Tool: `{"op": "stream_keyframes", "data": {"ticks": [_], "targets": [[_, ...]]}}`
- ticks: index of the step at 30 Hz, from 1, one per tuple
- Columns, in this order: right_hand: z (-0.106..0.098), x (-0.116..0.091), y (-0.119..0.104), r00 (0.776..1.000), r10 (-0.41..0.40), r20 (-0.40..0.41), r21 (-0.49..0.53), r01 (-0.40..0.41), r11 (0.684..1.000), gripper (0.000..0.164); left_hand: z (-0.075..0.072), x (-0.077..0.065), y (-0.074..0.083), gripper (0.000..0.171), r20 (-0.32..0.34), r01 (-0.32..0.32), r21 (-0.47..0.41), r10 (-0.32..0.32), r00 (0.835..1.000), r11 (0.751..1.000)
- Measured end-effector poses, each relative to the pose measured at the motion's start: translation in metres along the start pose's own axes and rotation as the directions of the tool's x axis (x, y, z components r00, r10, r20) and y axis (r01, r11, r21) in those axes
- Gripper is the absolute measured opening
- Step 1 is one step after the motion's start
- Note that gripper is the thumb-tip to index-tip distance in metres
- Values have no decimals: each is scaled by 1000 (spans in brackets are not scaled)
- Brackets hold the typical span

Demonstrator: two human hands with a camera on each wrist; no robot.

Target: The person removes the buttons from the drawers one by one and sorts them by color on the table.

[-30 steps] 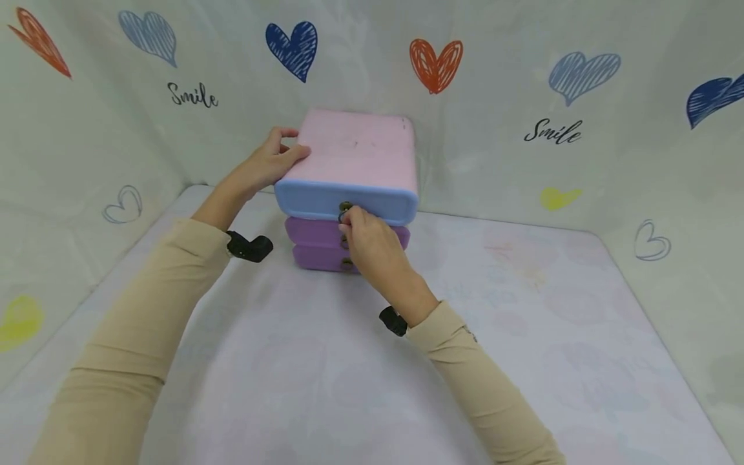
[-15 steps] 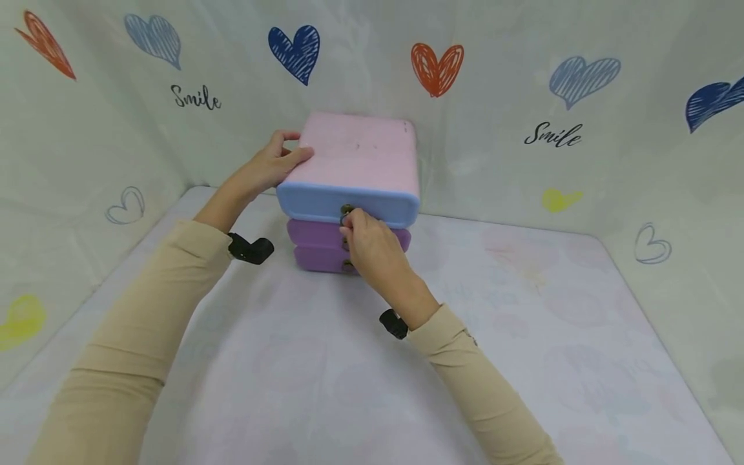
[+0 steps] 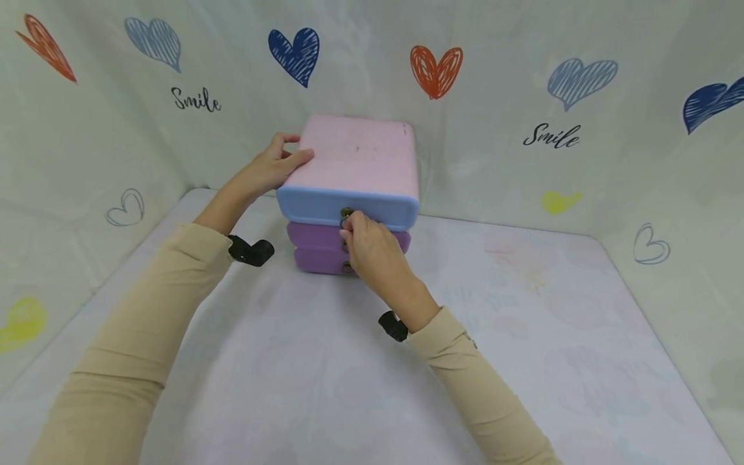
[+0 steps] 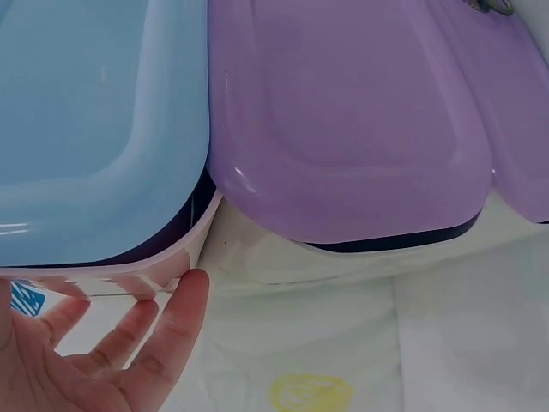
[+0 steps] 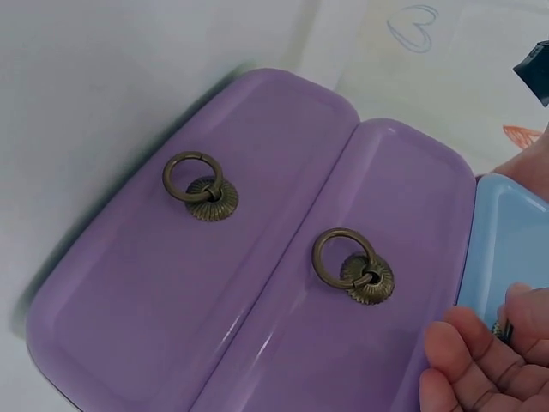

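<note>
On the chest (image 3: 360,158), my right hand (image 3: 378,252) pinches the top front ring (image 3: 342,223); my left hand (image 3: 273,166), fingers apart, touches the left side.

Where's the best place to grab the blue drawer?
Probably by its metal ring pull, pinched from the front: the pull sits mid-width on the blue drawer, whose smooth, rounded face offers little else to hold. The right hand pinches it that way.

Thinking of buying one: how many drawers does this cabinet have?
3: a blue drawer at the top, a purple middle drawer below it, and a purple bottom drawer.
</note>
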State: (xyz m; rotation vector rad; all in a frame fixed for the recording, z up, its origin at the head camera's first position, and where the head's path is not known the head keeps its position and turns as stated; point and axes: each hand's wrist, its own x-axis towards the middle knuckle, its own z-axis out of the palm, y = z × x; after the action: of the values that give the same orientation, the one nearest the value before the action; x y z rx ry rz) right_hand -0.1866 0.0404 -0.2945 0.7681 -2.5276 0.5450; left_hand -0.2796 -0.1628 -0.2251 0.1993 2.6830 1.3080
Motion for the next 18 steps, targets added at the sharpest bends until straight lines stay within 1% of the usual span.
{"op": "stream_keyframes", "data": {"ticks": [7,13,18], "targets": [[-1,-1,-1,1000,15,13,13,-16,1000,14,0,0,-1,74,-3,12,0,-12,1000,1000],[-3,-5,-4,999,36,38,17,-36,999,14,-1,1,-2,75,7,-14,6,14,1000,1000],[-5,-8,-7,999,32,33,16,-33,999,14,-1,1,-1,75,8,-12,12,12,1000,1000]]}}
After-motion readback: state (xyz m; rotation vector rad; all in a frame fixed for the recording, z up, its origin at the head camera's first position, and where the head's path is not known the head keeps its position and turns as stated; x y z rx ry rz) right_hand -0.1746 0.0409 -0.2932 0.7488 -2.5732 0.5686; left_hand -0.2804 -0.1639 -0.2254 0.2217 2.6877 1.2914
